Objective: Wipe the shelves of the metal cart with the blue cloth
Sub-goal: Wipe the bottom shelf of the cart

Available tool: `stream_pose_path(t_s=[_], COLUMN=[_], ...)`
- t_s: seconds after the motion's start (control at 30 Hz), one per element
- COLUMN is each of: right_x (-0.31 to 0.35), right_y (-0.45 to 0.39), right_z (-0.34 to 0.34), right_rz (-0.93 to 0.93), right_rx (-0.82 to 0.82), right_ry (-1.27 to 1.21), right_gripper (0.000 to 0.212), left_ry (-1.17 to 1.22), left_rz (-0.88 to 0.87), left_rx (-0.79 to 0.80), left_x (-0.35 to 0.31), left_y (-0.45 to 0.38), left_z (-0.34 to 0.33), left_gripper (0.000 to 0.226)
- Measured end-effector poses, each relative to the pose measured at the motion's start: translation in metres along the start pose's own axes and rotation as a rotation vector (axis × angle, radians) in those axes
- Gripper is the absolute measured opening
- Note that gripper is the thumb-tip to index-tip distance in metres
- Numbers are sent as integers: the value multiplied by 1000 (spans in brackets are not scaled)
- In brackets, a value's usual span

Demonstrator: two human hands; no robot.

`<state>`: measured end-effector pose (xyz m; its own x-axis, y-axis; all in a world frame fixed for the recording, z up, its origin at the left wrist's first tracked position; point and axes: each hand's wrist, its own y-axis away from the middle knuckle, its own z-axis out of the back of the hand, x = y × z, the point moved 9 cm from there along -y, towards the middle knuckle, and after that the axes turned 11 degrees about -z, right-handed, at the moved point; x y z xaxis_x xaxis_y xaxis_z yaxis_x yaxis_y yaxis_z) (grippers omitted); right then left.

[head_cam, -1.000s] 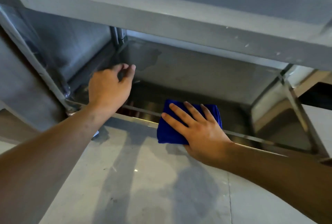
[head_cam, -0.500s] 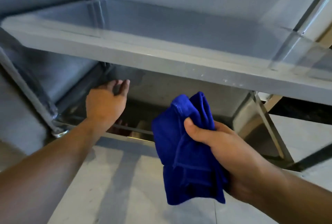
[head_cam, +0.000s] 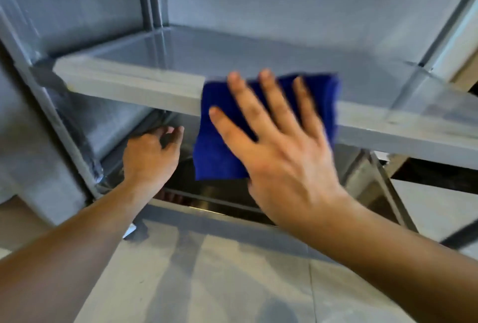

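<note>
Right hand (head_cam: pixel 282 157) flat on blue cloth (head_cam: pixel 219 146), covering middle shelf (head_cam: pixel 129 87) edge

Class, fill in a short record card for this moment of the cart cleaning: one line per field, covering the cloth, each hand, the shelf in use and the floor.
Cloth: blue cloth, draped over the front edge of the middle shelf
Right hand: right hand, fingers spread, pressed flat on the cloth
Left hand: left hand, reaching toward the bottom shelf, holding nothing
Shelf surface: grey metal, nothing standing on it
Floor: pale tiles
Image: motion-blurred
</note>
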<state>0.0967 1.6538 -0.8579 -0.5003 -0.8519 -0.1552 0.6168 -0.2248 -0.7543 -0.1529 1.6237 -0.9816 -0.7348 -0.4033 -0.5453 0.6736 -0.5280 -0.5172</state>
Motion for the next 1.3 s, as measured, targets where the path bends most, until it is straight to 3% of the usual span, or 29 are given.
stream_pose_path(t_s=[0.07, 0.2, 0.3, 0.57, 0.67, 0.87, 1.1, 1.3], right_x=[-4, -11, -11, -61, -89, -158, -250, -228], right_y=[7, 10, 12, 40, 55, 95, 153, 151], right_z=[-22, -27, -28, -13, -2, 22, 57, 43], right_rz=[72, 66, 94, 43, 25, -82, -332, -411], right_rx=[37, -23, -41, -40, -37, -2, 10, -128], right_ry=[193, 95, 116, 194, 229, 298, 345, 182], right_gripper=[75, 77, 79, 74, 72, 70, 119, 94], left_ry=[-38, -27, -31, 133, 154, 193, 308, 341], left_rz=[-132, -258, -248, -223, -224, -375, -446, -396], left_rx=[-40, -15, 39, 205, 243, 264, 332, 386], left_x=[-23, -49, -56, -89, -117, -182, -231, -233], left_y=[5, 11, 9, 23, 25, 42, 64, 73], left_z=[4, 1, -12, -54, -76, -123, -158, -169], left_gripper=[40, 43, 25, 14, 22, 67, 72, 69])
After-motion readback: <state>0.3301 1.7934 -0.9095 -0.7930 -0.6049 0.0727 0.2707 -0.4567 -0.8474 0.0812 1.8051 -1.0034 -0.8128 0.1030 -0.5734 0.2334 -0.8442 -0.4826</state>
